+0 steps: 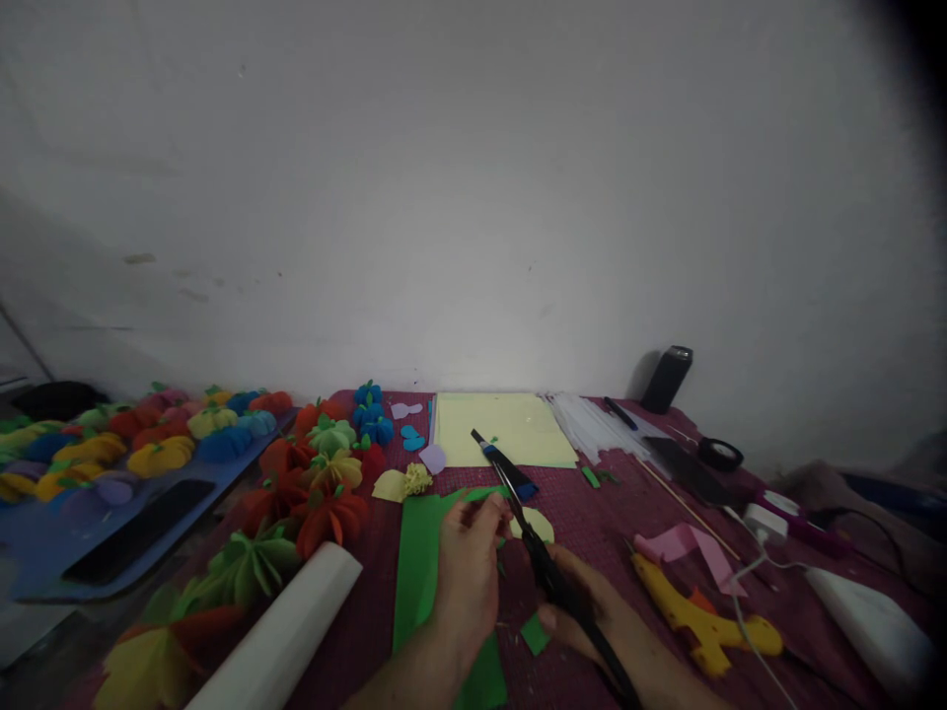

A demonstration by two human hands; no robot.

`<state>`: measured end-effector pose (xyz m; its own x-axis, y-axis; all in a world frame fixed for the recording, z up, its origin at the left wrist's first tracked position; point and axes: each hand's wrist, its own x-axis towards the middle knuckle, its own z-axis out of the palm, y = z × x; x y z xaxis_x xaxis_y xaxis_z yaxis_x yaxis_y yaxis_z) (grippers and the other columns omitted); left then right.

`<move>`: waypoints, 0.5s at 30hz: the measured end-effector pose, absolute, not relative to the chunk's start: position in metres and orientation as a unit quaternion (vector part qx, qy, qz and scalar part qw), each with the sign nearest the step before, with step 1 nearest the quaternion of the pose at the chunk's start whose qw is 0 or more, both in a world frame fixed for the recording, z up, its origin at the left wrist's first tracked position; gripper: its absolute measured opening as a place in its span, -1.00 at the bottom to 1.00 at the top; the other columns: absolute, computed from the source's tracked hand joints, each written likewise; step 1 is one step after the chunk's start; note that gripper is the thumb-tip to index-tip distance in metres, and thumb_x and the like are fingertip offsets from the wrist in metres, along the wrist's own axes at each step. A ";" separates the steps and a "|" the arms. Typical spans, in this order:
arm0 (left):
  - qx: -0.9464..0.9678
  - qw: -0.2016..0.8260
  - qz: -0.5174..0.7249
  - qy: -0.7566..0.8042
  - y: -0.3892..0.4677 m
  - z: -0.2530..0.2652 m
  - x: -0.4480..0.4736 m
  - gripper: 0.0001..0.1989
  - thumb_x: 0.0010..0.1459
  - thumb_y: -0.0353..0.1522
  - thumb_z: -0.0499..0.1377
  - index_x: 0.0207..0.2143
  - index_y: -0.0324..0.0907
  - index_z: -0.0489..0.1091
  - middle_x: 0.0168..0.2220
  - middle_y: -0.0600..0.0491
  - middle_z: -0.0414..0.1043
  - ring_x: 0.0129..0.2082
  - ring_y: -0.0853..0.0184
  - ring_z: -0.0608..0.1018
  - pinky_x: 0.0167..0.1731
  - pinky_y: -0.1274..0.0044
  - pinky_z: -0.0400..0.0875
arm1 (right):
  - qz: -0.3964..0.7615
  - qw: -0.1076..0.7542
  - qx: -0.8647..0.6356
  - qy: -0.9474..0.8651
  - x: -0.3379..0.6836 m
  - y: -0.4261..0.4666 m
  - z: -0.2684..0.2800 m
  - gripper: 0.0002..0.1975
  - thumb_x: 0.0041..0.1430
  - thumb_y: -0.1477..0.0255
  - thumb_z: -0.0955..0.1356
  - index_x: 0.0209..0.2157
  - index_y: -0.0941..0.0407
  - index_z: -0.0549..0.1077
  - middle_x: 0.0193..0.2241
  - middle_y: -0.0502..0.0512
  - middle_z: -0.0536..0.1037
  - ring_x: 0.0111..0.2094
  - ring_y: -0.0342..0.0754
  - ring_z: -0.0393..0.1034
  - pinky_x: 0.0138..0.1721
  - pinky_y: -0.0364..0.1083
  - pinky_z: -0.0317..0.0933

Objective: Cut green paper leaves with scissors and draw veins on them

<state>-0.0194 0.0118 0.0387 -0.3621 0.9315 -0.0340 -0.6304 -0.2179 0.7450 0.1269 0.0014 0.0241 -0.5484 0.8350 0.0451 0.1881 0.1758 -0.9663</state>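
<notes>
Nearest to us, at the lower edge of the head view, we see the person's two bare hands and a pair of black scissors. We note the right hand closed around the scissors' handles, with the blades directed away from us. We find the left hand just beside the blades, fingers bent and thumb drawn close to the forefinger; we cannot tell whether a small piece is pinched at its tips. Beneath the left hand we observe a green sheet, and below the scissors a green scrap, both on a purple woven cloth. Beyond the blades we identify a dark blue strip, overlapping a stack of pale yellow sheets.

To the left we locate a white roll set obliquely beside many-coloured paper pumpkins, more of which lie on a blue board with a flat black slab. To the right we distinguish a yellow glue gun, a curled pink strip, a roll of black tape and, near the wall, a black cylinder.
</notes>
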 end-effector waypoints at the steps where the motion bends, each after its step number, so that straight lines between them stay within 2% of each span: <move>1: 0.220 0.523 0.749 0.343 0.012 0.039 -0.020 -0.79 -0.12 -0.32 0.33 -0.60 -0.22 0.37 -0.59 0.13 0.37 -0.56 0.44 0.37 -0.49 0.58 0.26 | 0.529 0.304 -0.365 -0.703 0.127 0.001 0.025 -0.44 0.07 0.17 0.38 0.06 0.14 0.33 -0.16 0.19 0.46 -0.07 0.15 0.33 -0.01 0.06 0.19; 5: 0.227 0.526 0.747 0.337 0.012 0.039 -0.020 -0.78 -0.12 -0.31 0.33 -0.61 -0.21 0.36 -0.60 0.13 0.36 -0.57 0.44 0.37 -0.49 0.58 0.25 | 0.518 0.300 -0.371 -0.710 0.127 0.001 0.029 -0.47 0.05 0.17 0.38 0.01 0.14 0.36 -0.17 0.16 0.45 -0.10 0.13 0.32 -0.04 0.02 0.20; 9: 0.225 0.523 0.750 0.336 0.012 0.040 -0.020 -0.78 -0.12 -0.31 0.33 -0.62 -0.21 0.36 -0.61 0.14 0.36 -0.56 0.44 0.36 -0.49 0.58 0.25 | 0.501 0.295 -0.374 -0.723 0.126 0.002 0.031 -0.51 0.05 0.15 0.37 -0.05 0.16 0.39 -0.32 0.08 0.41 -0.29 0.02 0.30 -0.24 -0.06 0.24; 15: 0.206 0.531 0.752 0.331 0.012 0.041 -0.019 -0.77 -0.17 -0.33 0.35 -0.64 -0.22 0.36 -0.62 0.12 0.37 -0.58 0.44 0.37 -0.51 0.58 0.25 | 0.514 0.294 -0.368 -0.717 0.127 0.003 0.028 -0.60 0.05 0.19 0.37 -0.14 0.15 0.40 -0.44 -0.02 0.27 -0.43 -0.10 0.16 -0.39 -0.15 0.16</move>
